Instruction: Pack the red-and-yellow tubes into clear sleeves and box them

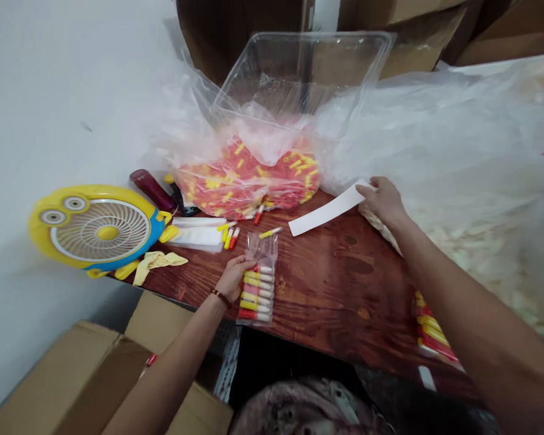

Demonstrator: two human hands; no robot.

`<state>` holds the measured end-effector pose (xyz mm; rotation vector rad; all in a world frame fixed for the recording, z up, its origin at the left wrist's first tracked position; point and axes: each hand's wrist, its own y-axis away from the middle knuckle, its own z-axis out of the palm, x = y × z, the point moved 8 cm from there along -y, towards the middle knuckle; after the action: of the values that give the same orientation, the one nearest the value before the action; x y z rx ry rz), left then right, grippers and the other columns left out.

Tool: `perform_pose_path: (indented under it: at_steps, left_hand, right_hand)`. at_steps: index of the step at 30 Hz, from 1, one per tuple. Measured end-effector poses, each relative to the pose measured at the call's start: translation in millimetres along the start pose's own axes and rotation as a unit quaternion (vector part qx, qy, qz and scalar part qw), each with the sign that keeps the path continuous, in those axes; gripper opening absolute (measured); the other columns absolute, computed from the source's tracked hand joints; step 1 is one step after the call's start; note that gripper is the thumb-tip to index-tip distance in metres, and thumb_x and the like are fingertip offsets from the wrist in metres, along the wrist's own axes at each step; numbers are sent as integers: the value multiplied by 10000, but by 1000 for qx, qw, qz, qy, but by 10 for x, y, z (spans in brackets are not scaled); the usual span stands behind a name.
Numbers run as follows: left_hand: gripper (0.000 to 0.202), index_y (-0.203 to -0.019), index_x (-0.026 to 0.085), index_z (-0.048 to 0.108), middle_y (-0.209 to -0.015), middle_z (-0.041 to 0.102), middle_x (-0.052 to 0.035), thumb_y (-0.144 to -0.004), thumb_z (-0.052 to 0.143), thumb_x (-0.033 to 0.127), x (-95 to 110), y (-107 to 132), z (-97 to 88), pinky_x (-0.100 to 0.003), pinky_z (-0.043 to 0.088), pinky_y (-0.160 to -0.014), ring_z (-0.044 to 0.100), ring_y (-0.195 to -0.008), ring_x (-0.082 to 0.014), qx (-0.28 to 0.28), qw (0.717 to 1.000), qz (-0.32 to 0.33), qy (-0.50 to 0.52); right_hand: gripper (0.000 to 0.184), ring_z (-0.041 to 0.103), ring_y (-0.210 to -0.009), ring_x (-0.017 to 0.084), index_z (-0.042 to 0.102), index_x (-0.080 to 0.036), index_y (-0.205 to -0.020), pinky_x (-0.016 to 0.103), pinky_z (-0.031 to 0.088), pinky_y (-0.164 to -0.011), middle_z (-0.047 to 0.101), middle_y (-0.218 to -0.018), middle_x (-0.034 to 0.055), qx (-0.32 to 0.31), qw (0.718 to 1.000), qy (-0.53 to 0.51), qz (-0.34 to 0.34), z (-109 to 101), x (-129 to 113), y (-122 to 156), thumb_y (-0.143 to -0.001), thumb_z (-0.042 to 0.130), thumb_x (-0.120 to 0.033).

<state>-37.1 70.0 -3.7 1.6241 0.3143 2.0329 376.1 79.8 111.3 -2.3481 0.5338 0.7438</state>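
Between the fingers of my left hand (234,278) is the edge of a clear plastic pouch (257,296), held near the front edge of the table. Inside it lies a stacked row of several small red, yellow and white marker-like tubes. My right hand (383,202) pinches one end of a white paper strip (324,214), which slants down to the left above the wood. Just above the pouch is a loose yellow-and-white tube (271,232). Beside the pouch's upper left, a few more loose tubes (231,238) lie by a stack of clear bags (194,235).
A minion-shaped fan (104,232) stands at the left, by a yellow cloth (156,263) and a dark red bottle (152,188). Behind are a bag of red and yellow pieces (249,175) and a clear bin (299,78). Filled pouches (433,329) lie under my right forearm.
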Motion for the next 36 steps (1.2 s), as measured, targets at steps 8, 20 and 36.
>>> perform_pose_path:
  at_steps: [8,20,36]
  left_hand:
    - [317,-688,102,673,-646,656,-16,-488,864,257,107,108,471,-225,442,-601,579,-580,-99,-32,997,29,61]
    - [370,-818,120,719,-626,639,15,-502,819,284,61,132,526,-222,423,-559,536,-541,-91,16,995,93,14]
    - [138,-799,165,680,-860,672,-40,-823,647,297,585,646,946,-287,448,-858,597,-877,-160,-90,927,333,-149]
  right_hand:
    - [267,637,-908,218,540,-204,-1067,347,505,-781,665,-1008,78,-196,965,-162,-67,422,-837,1534,-873,538,-386]
    - [151,622,-864,189,589,-216,-996,311,488,-771,644,-924,58,-214,935,-228,-169,608,-1183,2153,-930,487,-306]
    - [120,611,-787,174,696,-203,-762,313,475,-754,667,-808,28,-119,934,-323,-95,-75,-1249,1760,-843,624,-255]
